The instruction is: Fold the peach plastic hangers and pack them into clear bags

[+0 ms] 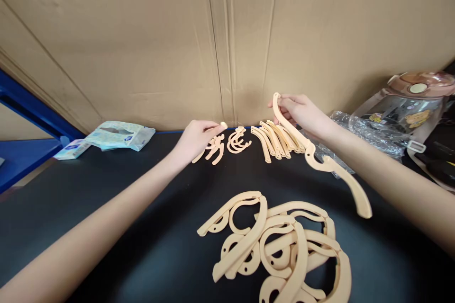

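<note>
My right hand (302, 112) is closed round the upper end of a long beige curved plastic arm (322, 161) made of two pieces joined at a pivot, held up over the black table (106, 227). My left hand (197, 139) pinches a small beige piece (223, 125) at its fingertips, above a little cluster of beige hook parts (215, 149). Beside them lie curled hook pieces (237, 141) and a row of curved beige arm pieces (277, 139). A pile of joined beige curved parts (280, 251) lies near me.
A cardboard wall (220, 42) stands behind the table. Tissue packs (119, 135) lie at the far left by a blue frame (31, 113). At the right are a clear plastic bag (373, 137) and a clear jug with a brown lid (408, 104).
</note>
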The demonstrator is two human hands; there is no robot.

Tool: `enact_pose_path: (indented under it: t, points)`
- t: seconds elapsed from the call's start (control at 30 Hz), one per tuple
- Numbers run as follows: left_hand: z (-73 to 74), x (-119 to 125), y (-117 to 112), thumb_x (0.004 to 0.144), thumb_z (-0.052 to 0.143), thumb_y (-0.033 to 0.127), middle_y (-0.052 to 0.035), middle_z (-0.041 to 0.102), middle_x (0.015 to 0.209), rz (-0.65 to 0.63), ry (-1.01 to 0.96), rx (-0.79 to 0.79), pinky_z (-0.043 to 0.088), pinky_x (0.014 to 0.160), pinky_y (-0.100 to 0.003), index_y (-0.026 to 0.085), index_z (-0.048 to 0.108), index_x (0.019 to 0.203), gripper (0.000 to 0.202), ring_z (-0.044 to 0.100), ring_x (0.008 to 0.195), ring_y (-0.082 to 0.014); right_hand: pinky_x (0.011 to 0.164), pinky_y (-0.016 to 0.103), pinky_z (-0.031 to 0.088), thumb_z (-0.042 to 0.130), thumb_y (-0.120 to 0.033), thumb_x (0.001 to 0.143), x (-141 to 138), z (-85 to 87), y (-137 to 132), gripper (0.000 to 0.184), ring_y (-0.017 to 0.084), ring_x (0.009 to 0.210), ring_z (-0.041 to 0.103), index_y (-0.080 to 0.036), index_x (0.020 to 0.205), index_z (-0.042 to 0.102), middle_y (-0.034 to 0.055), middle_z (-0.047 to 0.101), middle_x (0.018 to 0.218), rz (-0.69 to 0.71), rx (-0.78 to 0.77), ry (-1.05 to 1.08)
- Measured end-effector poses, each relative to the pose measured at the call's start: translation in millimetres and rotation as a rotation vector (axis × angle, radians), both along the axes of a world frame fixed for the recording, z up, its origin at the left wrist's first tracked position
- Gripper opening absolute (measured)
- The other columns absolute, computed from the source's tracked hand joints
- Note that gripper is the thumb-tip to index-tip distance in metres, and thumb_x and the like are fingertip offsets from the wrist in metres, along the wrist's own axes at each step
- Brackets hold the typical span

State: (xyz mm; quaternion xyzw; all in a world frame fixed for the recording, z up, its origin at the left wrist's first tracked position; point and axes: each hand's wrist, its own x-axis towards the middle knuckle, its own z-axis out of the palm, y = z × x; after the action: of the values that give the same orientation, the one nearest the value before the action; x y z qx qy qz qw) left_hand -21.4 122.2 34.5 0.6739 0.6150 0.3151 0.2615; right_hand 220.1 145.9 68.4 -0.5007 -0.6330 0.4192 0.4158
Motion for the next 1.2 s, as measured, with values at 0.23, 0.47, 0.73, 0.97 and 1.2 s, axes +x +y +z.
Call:
enact_pose_path:
  t: [0.23,0.47,0.73,0.97,1.2]
  points:
    - [-1.9,-8.0,10.2,0.088,0.042,0.055,-0.0152,0.062,0.122,0.047,0.000,0.031,0.039,0.101,-0.047,0.017,0.070,0.101,0.049,0.043,0.126,-0.0349,0.053,0.020,0.048,0.045,-0.010,0.084,3.5,3.2,2.7,0.015,0.009,0.059,0.060,-0.019,0.075,0.052,0.0036,0.069,0.075,0.004,-0.008,0.411]
    - [13.9,26.3,-25.2,0.087,0.059,0.031,0.0013,0.049,0.061,-0.310,-0.683,-0.407,0.037,0.045,-0.018,0.013,0.065,0.083,0.020,0.045,0.050,-0.0080,0.064,0.031,0.046,0.064,-0.021,0.075,14.8,4.3,-0.1,0.010,0.018,0.071,0.064,-0.020,0.081,0.056,0.0016,0.068,0.076,-0.070,0.560,-0.462]
    - [5.0,32.8,-26.9,0.090,0.055,0.020,-0.0004,0.062,0.067,-0.154,-0.581,-0.214,0.037,0.039,-0.016,0.013,0.060,0.084,0.010,0.052,0.048,-0.0074,0.048,0.029,0.020,0.043,-0.031,0.098,-1.4,6.1,-34.4,0.021,0.018,0.058,0.062,-0.017,0.097,0.059,0.0045,0.070,0.072,0.288,0.696,-1.444]
    - [4.4,32.9,-25.5,0.093,0.050,0.020,0.0003,0.065,0.067,-0.160,-0.529,-0.206,0.037,0.036,-0.018,0.017,0.048,0.097,0.006,0.050,0.040,-0.0076,0.055,0.031,0.027,0.036,-0.014,0.096,-28.7,-29.0,-41.8,0.024,0.023,0.070,0.065,-0.012,0.102,0.059,0.0127,0.072,0.084,0.198,0.819,-1.345]
    - [-7.8,37.2,-31.3,0.096,0.043,0.025,0.0073,0.051,0.066,-0.238,-0.356,-0.032,0.030,0.040,-0.018,0.024,0.043,0.108,0.012,0.039,0.041,-0.0062,0.056,0.032,0.028,0.036,-0.013,0.094,-35.5,-38.3,-40.8,0.027,0.024,0.068,0.065,-0.010,0.099,0.063,0.0155,0.071,0.080,0.198,0.627,-1.065]
